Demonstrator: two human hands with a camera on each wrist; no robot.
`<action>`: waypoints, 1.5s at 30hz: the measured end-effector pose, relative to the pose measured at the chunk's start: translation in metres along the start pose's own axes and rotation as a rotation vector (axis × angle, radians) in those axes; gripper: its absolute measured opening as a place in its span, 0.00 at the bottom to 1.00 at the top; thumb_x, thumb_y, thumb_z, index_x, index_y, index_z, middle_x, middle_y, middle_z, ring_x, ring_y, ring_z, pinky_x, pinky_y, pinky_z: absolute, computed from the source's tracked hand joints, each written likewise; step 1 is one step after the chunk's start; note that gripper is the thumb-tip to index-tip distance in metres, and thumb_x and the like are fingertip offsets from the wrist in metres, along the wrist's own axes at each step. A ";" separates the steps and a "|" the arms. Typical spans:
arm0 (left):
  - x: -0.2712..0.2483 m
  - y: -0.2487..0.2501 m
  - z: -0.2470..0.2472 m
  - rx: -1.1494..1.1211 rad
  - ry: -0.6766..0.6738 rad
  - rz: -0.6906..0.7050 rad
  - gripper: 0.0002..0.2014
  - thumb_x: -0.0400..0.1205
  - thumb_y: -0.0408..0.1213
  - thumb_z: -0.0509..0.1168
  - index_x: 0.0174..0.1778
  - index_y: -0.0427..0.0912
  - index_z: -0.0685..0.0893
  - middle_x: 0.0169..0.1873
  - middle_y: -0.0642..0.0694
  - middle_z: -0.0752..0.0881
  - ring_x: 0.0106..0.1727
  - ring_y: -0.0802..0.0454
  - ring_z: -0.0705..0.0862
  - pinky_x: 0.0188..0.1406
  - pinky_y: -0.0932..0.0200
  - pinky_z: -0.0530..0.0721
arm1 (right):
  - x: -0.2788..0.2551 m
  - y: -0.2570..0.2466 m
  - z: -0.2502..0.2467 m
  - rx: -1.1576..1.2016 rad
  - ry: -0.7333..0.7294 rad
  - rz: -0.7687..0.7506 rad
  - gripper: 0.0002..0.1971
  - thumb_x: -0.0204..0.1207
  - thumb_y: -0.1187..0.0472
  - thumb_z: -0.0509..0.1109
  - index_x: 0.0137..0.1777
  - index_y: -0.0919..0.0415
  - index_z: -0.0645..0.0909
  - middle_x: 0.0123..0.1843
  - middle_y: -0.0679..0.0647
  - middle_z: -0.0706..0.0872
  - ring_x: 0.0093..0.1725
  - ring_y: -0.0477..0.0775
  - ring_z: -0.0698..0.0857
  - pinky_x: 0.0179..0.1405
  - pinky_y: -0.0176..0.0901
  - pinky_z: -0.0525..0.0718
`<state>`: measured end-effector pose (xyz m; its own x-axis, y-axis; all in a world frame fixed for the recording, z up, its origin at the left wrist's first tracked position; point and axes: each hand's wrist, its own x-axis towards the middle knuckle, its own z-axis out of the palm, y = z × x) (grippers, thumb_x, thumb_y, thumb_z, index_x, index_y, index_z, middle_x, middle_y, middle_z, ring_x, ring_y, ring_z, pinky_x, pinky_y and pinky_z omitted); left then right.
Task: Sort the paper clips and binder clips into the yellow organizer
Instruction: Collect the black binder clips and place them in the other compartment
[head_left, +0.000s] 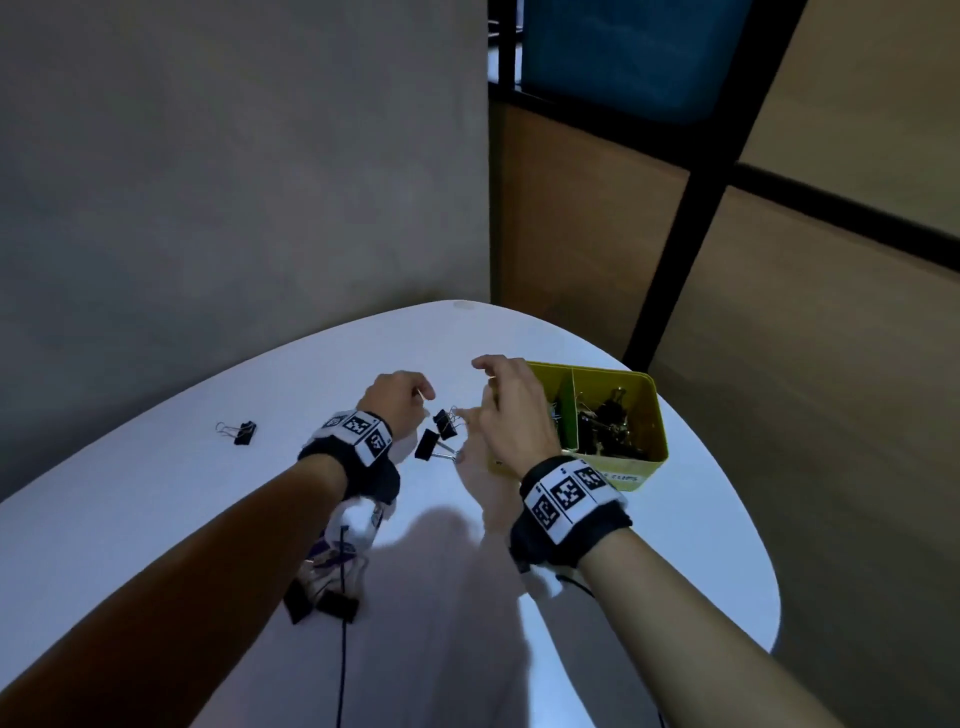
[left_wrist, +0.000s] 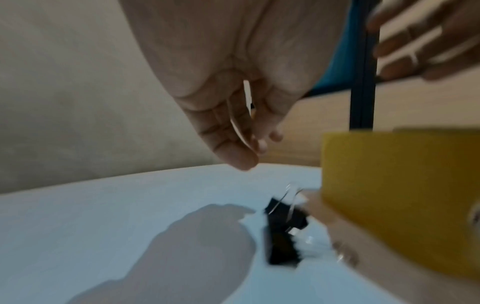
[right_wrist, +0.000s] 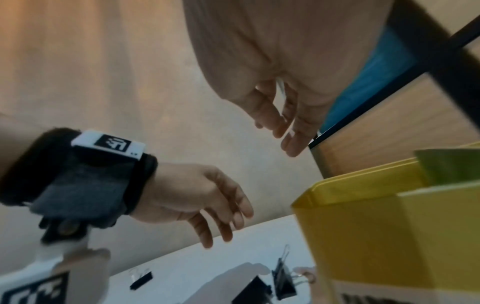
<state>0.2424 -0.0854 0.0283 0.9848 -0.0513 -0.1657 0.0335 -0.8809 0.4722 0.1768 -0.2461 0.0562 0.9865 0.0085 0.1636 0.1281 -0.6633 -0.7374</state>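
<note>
Between the two hands, on the white table (head_left: 208, 519), lie two black binder clips close together: the farther clip (head_left: 445, 422) and the nearer clip (head_left: 427, 445), whose silver handles point toward the right hand. Neither hand touches them. A third binder clip (head_left: 244, 432) lies alone, well apart to the left of the left hand.

The left hand (head_left: 397, 400) hangs just above and to the left of the pair. The left wrist view shows its fingers (left_wrist: 233, 148) loosely bent and pointing down, and a thin pale sliver runs along them; whether that is a paper clip pinched there I cannot tell, for the picture is blurred.

The right hand (head_left: 511, 410) hovers just to the right of the pair, over the near left corner of the yellow organizer (head_left: 655, 415). Its fingers (right_wrist: 293, 142) are slack and spread, and they grasp nothing.

The organizer stands directly beyond and to the right of the right hand, touching the table. It has two compartments that can be seen, parted by one green divider (head_left: 570, 410). The right compartment holds a heap of dark binder clips too tangled to count; the left one is mostly hidden by the hand. Both wrists wear one black band each with white coded tags.
</note>
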 end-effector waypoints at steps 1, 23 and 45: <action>0.000 -0.012 0.003 0.079 -0.072 -0.019 0.13 0.79 0.30 0.59 0.52 0.48 0.84 0.57 0.42 0.86 0.58 0.41 0.83 0.60 0.48 0.82 | 0.005 -0.003 0.010 -0.011 -0.061 -0.014 0.24 0.75 0.74 0.63 0.70 0.57 0.73 0.68 0.58 0.74 0.64 0.56 0.78 0.60 0.42 0.76; -0.024 -0.137 -0.015 -0.069 -0.062 0.089 0.10 0.77 0.35 0.71 0.52 0.38 0.84 0.43 0.43 0.84 0.47 0.43 0.82 0.47 0.56 0.77 | 0.034 0.032 0.133 -0.712 -0.574 -0.017 0.17 0.70 0.63 0.64 0.59 0.60 0.68 0.58 0.65 0.76 0.56 0.65 0.75 0.52 0.53 0.78; -0.140 -0.200 -0.009 0.078 -0.337 0.170 0.27 0.69 0.28 0.72 0.64 0.48 0.80 0.55 0.49 0.69 0.57 0.48 0.79 0.61 0.57 0.80 | -0.128 -0.008 0.159 -0.217 -0.604 -0.247 0.18 0.65 0.54 0.78 0.54 0.54 0.80 0.64 0.54 0.63 0.53 0.58 0.80 0.57 0.47 0.83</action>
<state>0.0994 0.1026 -0.0348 0.8637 -0.3398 -0.3723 -0.1509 -0.8790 0.4522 0.0658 -0.1230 -0.0626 0.8228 0.5531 -0.1306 0.3957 -0.7226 -0.5668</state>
